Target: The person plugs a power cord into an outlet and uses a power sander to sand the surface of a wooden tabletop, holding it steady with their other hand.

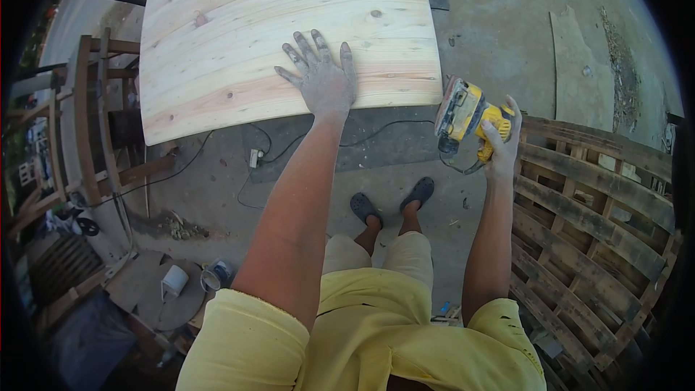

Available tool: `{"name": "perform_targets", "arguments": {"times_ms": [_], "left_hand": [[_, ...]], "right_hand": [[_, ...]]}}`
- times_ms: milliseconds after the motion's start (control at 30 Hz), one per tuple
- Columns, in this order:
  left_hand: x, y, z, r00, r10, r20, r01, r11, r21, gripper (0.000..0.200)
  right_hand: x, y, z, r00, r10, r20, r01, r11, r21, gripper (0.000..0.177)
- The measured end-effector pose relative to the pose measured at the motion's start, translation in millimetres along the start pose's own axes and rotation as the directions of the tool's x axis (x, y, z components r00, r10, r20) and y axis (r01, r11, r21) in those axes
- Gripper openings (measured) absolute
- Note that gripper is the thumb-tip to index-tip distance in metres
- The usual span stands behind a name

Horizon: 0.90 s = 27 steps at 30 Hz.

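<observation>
A pale, knotty wooden panel (289, 29) with rounded corners fills the upper middle of the head view. My left hand (326, 83), coated in grey dust, lies flat on the panel near its front edge with the fingers spread. Off the panel's right edge, my right hand (504, 137) grips a yellow and black electric sander (467, 117). The sander is tilted on its side, its sanding base turned toward the panel. Part of its grip is hidden by my fingers.
A black cord (380, 130) runs across the floor from the sander's side to a white plug connection (255, 158). Slatted wooden pallets (594, 224) stand close on my right. A wooden frame (90, 116) is at left, with a white cup (174, 280) on a round board below it.
</observation>
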<state>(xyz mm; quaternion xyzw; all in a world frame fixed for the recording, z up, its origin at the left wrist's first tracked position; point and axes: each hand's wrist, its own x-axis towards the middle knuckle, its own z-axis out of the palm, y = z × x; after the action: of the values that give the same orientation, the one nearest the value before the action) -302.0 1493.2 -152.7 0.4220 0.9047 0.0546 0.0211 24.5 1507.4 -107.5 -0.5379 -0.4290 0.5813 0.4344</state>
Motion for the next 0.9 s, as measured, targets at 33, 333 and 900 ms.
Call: {"name": "perform_targets", "arguments": {"times_ms": [33,333,900], "left_hand": [[-1,0,0,1.000,0.003,-0.001,-0.003,1.000,0.003,0.076],[0,7,-7,0.998,-0.017,0.057,0.015,0.999,0.034,0.073],[-1,5,-4,0.999,-0.021,0.024,0.020,1.000,0.020,0.074]], "right_hand": [[-9,-3,8,0.996,-0.067,-0.053,0.058,0.985,-0.163,0.076],[-77,25,61,0.662,-0.652,0.370,0.654,0.260,-0.711,0.076],[-12,92,-4,0.983,0.141,0.121,-0.186,0.759,0.624,0.066]]}}
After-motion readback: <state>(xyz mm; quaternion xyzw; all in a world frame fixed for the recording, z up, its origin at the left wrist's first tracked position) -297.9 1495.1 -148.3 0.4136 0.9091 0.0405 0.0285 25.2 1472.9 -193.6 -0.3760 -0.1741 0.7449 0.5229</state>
